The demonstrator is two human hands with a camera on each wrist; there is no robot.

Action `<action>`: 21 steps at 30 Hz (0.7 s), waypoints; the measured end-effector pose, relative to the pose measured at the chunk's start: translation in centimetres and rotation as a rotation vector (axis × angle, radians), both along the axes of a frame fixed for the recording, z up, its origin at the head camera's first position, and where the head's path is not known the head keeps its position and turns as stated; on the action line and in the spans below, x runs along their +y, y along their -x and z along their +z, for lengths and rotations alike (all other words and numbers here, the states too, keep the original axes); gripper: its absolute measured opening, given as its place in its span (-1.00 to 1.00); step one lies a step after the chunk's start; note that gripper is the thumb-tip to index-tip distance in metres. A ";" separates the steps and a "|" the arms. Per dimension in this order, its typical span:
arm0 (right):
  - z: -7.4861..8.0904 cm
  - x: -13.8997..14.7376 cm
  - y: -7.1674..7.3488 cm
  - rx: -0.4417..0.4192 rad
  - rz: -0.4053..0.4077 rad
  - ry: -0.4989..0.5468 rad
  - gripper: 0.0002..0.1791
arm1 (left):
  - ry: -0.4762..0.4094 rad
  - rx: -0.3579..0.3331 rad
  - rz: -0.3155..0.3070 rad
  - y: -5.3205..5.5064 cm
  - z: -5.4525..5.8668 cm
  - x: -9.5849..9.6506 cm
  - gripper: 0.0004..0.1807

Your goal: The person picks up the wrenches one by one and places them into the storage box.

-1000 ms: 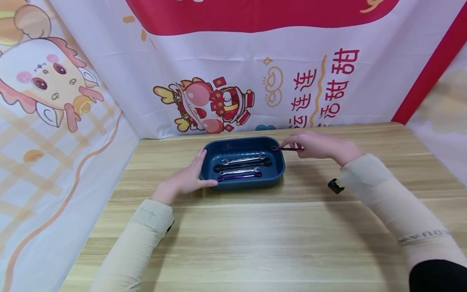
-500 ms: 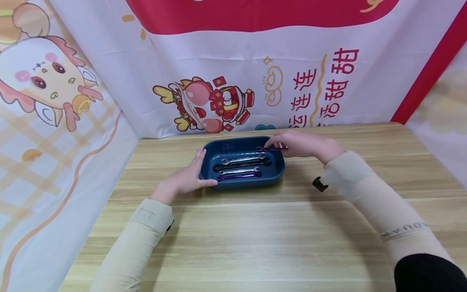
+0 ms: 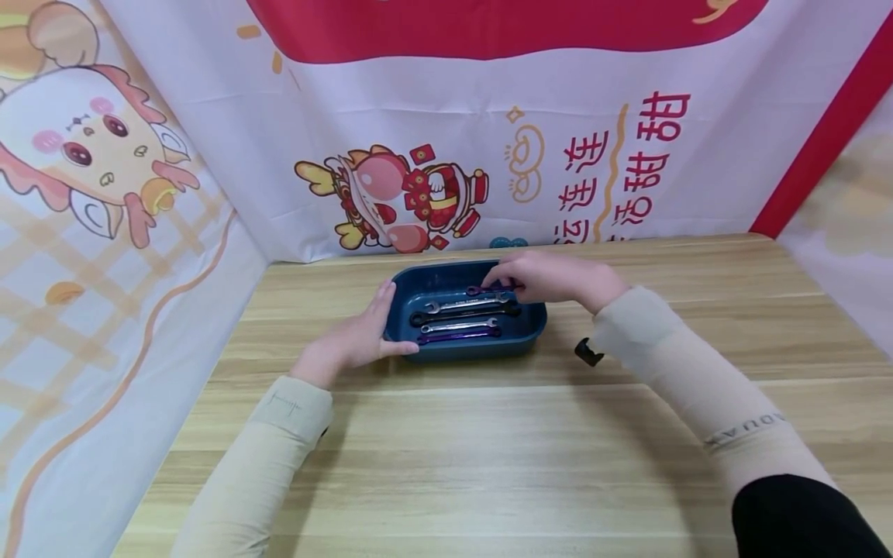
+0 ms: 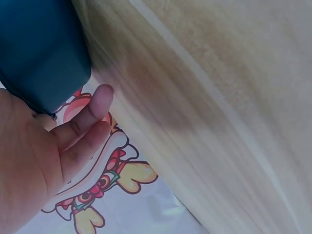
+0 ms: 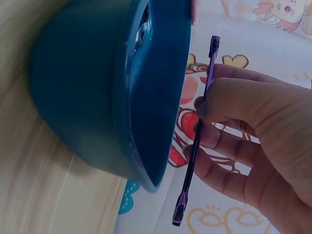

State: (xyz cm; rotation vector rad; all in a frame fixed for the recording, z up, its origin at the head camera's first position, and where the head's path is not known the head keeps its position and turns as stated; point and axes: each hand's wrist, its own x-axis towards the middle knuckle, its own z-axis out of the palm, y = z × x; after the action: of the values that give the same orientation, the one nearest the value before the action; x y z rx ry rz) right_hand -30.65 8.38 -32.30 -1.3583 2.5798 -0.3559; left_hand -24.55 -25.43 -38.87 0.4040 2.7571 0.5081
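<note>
A dark blue rectangular bin (image 3: 474, 353) stands on the table. My left hand (image 3: 354, 338) rests against its left end, fingers straight along the side and thumb at the front rim. In the left wrist view the left hand's fingers (image 4: 87, 119) lie extended beside the bin wall. My right hand (image 3: 554, 277) pinches a purple wrench (image 5: 189, 173) between thumb and fingers, over the back right part of the bin. Inside lie a larger silver wrench (image 3: 456, 305), a black wrench (image 3: 463, 315), a small silver wrench (image 3: 456, 327) and another purple wrench (image 3: 456, 336), roughly parallel.
The wooden table (image 3: 446, 449) extends in front of the bin and to both sides. A printed cloth wall (image 3: 418, 101) rises close behind it, and another cloth (image 3: 125, 310) hangs at the left.
My right hand has carried the purple wrench leftward, from the bin's right rim to over its inside. The left hand keeps its place at the bin's left end.
</note>
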 end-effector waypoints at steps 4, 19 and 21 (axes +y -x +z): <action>0.0 -0.8 -0.1 -0.006 0.011 0.004 -0.46 | 0.037 0.011 -0.003 0.0 0.1 0.0 0.39; -1.2 -3.7 0.5 -0.012 -0.011 -0.031 -0.46 | 0.038 0.012 -0.011 -0.1 0.3 0.1 0.35; -1.5 -3.9 0.8 -0.015 -0.013 -0.029 -0.46 | 0.034 0.010 -0.011 -0.1 0.3 0.1 0.34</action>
State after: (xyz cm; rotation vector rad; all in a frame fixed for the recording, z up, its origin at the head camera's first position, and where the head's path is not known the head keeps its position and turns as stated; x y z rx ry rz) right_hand -31.41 4.50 -33.79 -1.3242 2.5725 -0.3283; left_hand -24.46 -25.33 -38.59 0.4143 2.7678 0.4576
